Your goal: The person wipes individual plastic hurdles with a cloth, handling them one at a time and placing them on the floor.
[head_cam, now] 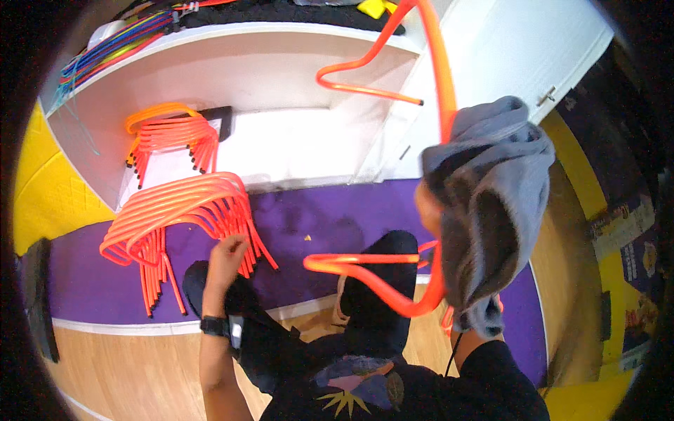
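My right hand (429,208) is mostly hidden by a grey cloth (492,210) and grips an orange tubular training hurdle (444,79) through it. That hurdle stands out in front of my right side, its bent feet pointing left, one with a black end cap. My left hand (230,258), with a dark watch on the wrist, has its fingers curled beside the legs of a nested stack of orange hurdles (179,202) on the purple floor. Whether it touches or holds a leg cannot be made out.
Another stack of smaller orange hurdles (174,131) stands inside the low white shelf unit (274,31). Coloured cords or tubes (118,50) lie on its top. A white door (516,58) is at the right. More orange tubing shows low behind my right arm.
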Motion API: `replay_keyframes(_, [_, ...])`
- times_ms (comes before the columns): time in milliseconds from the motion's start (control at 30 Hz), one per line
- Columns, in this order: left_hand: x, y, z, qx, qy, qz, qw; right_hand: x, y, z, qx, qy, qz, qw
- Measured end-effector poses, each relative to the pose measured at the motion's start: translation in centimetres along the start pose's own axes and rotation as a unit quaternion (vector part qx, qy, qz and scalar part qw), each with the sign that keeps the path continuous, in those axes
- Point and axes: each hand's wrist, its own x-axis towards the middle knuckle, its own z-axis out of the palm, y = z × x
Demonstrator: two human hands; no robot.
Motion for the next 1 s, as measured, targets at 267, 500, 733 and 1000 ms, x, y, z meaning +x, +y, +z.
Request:
replay_keyframes(267, [-4.2, 17.1, 0.7, -0.465, -0.239, 0.089, 0.848, 3.8, 3.9, 2.9, -0.075, -0.059, -0.01, 0.995])
replay_keyframes(500, [-5.5, 21.2, 0.3, -0.417, -0.231, 0.054, 0.877, 6.2, 7.7, 4.1, -0.066, -0.083, -0.041, 0.994])
replay_keyframes(733, [-3.4, 18.5, 5.6, -0.351, 0.075, 0.073, 0.93, 3.1, 11.4, 1.5, 0.134, 0.001, 0.0, 0.991])
replay_keyframes(1000, [-3.5, 6.2, 15.9, -0.379, 0.045, -0.041, 0.923, -7.3, 17.4, -5.2, 0.045, 0.359, 0.223, 0.905])
